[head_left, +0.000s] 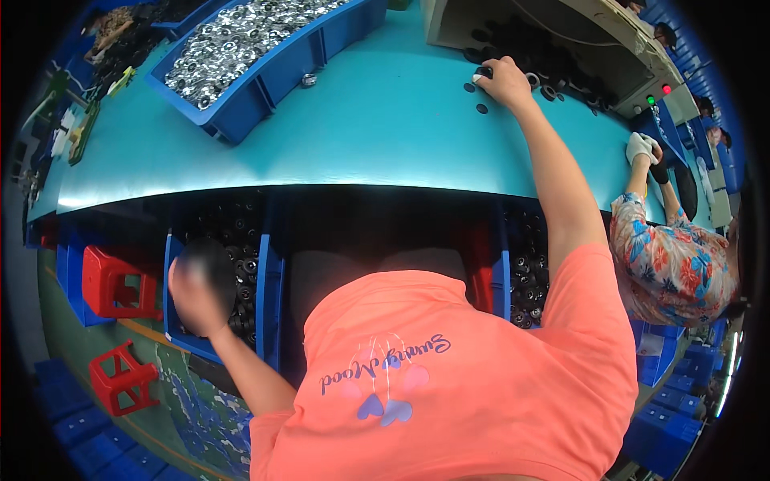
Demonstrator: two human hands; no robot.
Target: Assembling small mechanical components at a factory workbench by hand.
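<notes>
At the far side of the teal worktop (361, 128), my right hand (505, 82) has its fingers closed on a small black round part (484, 72). Something white shows at a fingertip. Loose black discs (482, 108) lie just nearer to me, and a heap of similar black rings (549, 92) lies to the right of the hand. My left hand (192, 293) is low on the left, over a blue bin (269, 297) of black and shiny round parts. Motion smears its fingers. A dark round shape (212, 268) is beside them; whether the hand grips it is unclear.
A long blue tray (241, 120) of silvery metal parts stands at the back left, with one loose part (309, 79) beside it. A pale open-fronted housing (449, 24) stands behind the rings. A co-worker's gloved hand (640, 148) is at right. Red stools (120, 284) stand at left.
</notes>
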